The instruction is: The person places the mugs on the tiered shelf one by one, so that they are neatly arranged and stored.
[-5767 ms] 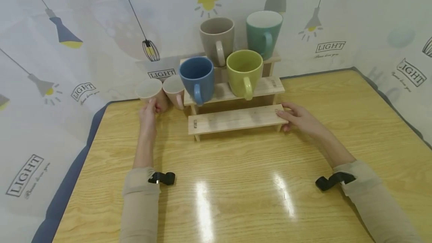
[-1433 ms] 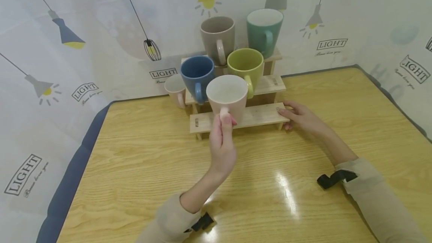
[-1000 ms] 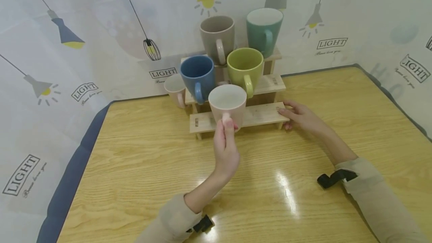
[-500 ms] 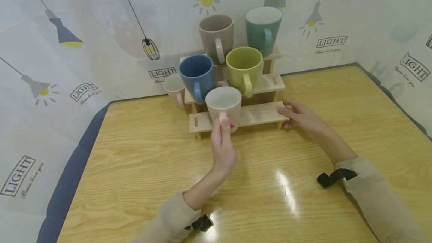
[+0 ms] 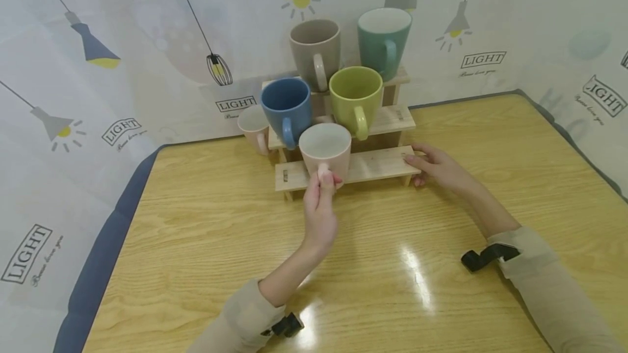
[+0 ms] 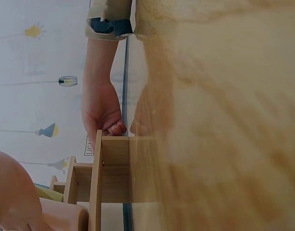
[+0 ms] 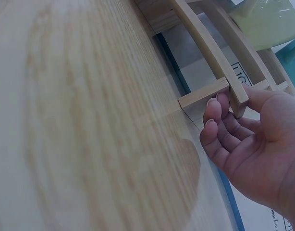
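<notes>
In the head view my left hand (image 5: 321, 217) pinches the handle of a pale pink mug (image 5: 325, 148) with a white inside. The mug is upright at the lowest step of a three-tier wooden rack (image 5: 378, 163), left of its middle. In the left wrist view its base (image 6: 80, 219) is right by that step's board; whether it bears on the wood I cannot tell. My right hand (image 5: 439, 170) holds the right end of the same step. Seen from the right wrist, the thumb lies over the board (image 7: 239, 96) and curled fingers (image 7: 215, 139) are below it.
On the middle step stand a blue mug (image 5: 287, 105) and a yellow-green mug (image 5: 355, 97). Above them are a grey-brown mug (image 5: 314, 50) and a teal mug (image 5: 382, 42). Another pink mug (image 5: 253, 127) is on the table (image 5: 196, 222) left of the rack, near the patterned backdrop (image 5: 162, 70).
From beside the other pink mug, my left hand has brought this mug right to the lowest step, then lowered it and shifted slightly left. My right hand has stayed on the rack.
</notes>
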`<state>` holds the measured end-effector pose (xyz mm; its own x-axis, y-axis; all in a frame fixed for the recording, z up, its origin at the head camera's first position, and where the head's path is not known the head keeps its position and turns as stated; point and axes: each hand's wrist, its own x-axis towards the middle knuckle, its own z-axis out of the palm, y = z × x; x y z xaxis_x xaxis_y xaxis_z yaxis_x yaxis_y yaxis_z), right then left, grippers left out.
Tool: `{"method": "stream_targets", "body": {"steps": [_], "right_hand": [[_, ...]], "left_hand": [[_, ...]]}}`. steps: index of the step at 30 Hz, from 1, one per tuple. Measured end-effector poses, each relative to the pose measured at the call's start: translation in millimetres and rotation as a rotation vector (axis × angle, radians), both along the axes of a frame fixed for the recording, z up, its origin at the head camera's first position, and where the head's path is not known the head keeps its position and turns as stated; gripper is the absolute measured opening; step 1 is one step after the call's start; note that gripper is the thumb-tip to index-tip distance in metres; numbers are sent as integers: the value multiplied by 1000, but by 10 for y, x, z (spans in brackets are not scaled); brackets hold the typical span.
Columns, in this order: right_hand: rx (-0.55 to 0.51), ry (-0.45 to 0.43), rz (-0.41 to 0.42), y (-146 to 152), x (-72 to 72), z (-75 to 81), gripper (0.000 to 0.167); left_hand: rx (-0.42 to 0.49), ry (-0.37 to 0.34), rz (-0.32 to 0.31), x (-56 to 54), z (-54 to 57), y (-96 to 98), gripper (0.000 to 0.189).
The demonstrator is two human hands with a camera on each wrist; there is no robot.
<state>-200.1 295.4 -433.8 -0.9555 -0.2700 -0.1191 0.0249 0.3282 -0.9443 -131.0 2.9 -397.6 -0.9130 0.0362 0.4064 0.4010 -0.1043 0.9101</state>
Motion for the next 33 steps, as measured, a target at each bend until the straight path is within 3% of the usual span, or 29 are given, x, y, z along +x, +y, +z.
{"method": "stream_targets", "body": {"steps": [11,33], "right_hand": [[12,13,4,0,3,13,73],[5,-4,-4,2,12,12,75]], "left_hand": [[-3,-77,-75,0,7,-33,28],[15,-183,-113,-67,9,-71,24]]}}
